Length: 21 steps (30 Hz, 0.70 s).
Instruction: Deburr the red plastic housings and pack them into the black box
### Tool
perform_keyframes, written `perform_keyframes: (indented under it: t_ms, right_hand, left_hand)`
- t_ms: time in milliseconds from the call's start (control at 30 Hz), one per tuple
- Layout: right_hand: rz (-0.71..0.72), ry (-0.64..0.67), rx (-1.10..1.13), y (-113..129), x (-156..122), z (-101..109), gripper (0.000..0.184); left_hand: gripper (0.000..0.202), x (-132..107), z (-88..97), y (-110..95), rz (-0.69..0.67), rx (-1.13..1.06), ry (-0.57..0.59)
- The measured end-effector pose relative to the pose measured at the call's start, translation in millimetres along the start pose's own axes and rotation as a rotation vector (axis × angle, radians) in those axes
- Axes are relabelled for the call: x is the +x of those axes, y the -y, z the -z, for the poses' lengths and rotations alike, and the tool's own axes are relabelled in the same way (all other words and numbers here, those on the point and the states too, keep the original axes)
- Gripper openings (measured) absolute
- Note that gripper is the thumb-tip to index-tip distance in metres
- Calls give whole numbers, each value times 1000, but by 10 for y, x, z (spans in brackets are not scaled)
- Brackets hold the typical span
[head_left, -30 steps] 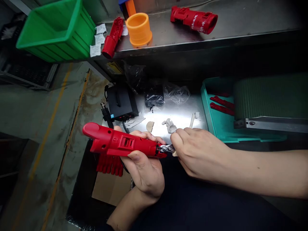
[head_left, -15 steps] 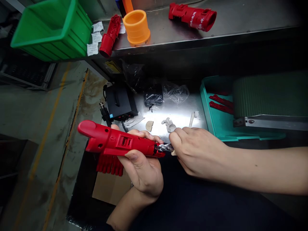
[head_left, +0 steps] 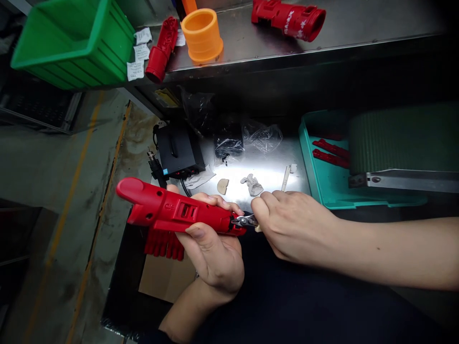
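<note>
My left hand (head_left: pixel 211 248) is wrapped round a long red plastic housing (head_left: pixel 172 212), held level with its rounded end pointing left. My right hand (head_left: pixel 294 227) is closed on small metal cutters (head_left: pixel 245 220), whose jaws sit at the right end of the housing. The cutters' handles are hidden inside my fist. A red comb-like piece (head_left: pixel 163 243) shows just below the housing.
The steel bench (head_left: pixel 272 169) holds a black box (head_left: pixel 179 153), plastic bags (head_left: pixel 263 136) and small white scraps (head_left: pixel 253 184). To the right, a teal tray (head_left: pixel 315 167) with red strips sits under a green conveyor (head_left: pixel 401 138). The shelf above carries a green bin (head_left: pixel 75 40), an orange cup (head_left: pixel 201 36) and red housings (head_left: pixel 289 19).
Both hands and the housing have shifted slightly left and up. The grips are the same.
</note>
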State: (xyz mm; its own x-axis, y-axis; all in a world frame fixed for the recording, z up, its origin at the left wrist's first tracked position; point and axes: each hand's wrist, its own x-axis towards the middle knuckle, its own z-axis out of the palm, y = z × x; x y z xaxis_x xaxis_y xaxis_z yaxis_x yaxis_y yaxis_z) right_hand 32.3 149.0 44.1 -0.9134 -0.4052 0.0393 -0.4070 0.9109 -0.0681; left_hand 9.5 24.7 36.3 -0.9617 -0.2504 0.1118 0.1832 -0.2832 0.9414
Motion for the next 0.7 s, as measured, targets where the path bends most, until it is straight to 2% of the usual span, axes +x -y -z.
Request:
perform_keyframes:
  t_ms: [67, 233, 400, 533, 700]
  right_hand:
    - [-8, 30, -6, 7, 8, 13, 13]
    - [-3, 238, 17, 23, 46, 45, 16]
    - [-2, 277, 34, 23, 70, 32, 14]
    - [-19, 262, 42, 15, 52, 28, 8]
    - [-29, 73, 94, 7, -6, 34, 7]
  left_hand:
    - [47, -3, 9, -7, -2, 34, -19]
    - [44, -7, 24, -13, 19, 2, 2]
    - [37, 3, 40, 48, -35, -43, 58]
    - [34, 35, 60, 56, -45, -79, 87]
    - [34, 53, 67, 10, -39, -88, 67]
